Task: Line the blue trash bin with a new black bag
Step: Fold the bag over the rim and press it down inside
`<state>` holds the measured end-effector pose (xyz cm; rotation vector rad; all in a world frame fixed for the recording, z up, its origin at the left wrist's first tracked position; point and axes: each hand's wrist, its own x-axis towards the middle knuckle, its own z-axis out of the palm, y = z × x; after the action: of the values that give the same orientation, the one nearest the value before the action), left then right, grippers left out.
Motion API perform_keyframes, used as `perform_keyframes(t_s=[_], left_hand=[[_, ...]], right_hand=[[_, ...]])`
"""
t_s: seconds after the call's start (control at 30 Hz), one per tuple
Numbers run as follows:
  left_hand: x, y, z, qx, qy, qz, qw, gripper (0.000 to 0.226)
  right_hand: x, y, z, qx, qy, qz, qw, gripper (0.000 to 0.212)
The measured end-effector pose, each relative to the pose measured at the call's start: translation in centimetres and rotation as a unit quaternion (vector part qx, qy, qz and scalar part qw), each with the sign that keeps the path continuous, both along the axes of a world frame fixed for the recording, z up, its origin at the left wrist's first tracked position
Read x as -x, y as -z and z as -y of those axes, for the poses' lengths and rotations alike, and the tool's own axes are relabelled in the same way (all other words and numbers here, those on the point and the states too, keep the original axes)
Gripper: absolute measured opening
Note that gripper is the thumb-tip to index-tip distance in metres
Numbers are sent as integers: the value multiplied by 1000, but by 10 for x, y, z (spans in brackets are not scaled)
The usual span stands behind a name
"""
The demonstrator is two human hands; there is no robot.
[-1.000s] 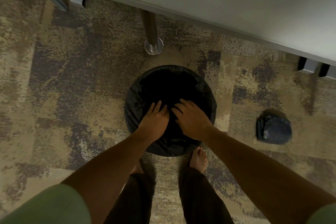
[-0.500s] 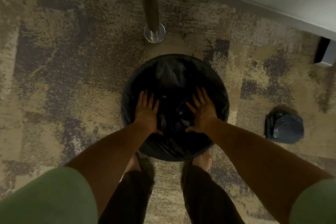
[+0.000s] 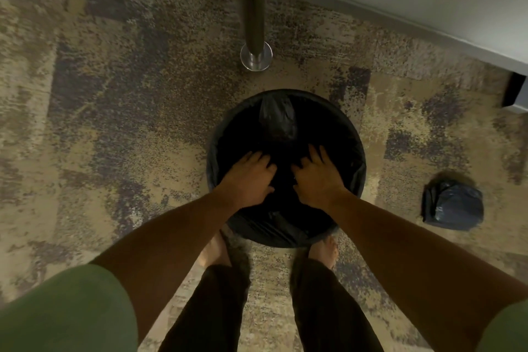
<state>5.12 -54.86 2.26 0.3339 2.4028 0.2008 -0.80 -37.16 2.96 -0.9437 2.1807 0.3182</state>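
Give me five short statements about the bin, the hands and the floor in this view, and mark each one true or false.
1. Both hands are inside the mouth of the bin. True: the left hand and right hand press down on the black bag in the bin.
2. The bag covers the bin's rim. True.
3. A metal table leg stands beyond the bin. True.
4. A bundled dark bag lies to the left of the bin. False: it lies on the carpet to the right.
5. The person wears shoes. False: the feet are bare.
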Motion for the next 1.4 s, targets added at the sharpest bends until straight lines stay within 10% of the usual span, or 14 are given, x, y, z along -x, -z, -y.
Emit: perform_keyframes(t_s=[0.13,0.23,0.47,0.7,1.4], left_hand=[[-15,-25,0,-60,-24,-195,979,42],[-25,-47,2,-17,-218,-296,930,51],[-39,-75,18,-157,-668,-144,713,58],[-47,-73,35,-154,-705,-86,687,27],[-99,-140,267,-165,-836,-131,507,28]], right_hand=[[-14,-32,6,149,160,-79,973,48],[-25,-54,5,185,334,-216,899,54],[-38,-71,-13,74,723,-111,678,78],[-47,-65,-16,184,827,-5,531,45],[-5,-117,235,246,681,59,687,46]])
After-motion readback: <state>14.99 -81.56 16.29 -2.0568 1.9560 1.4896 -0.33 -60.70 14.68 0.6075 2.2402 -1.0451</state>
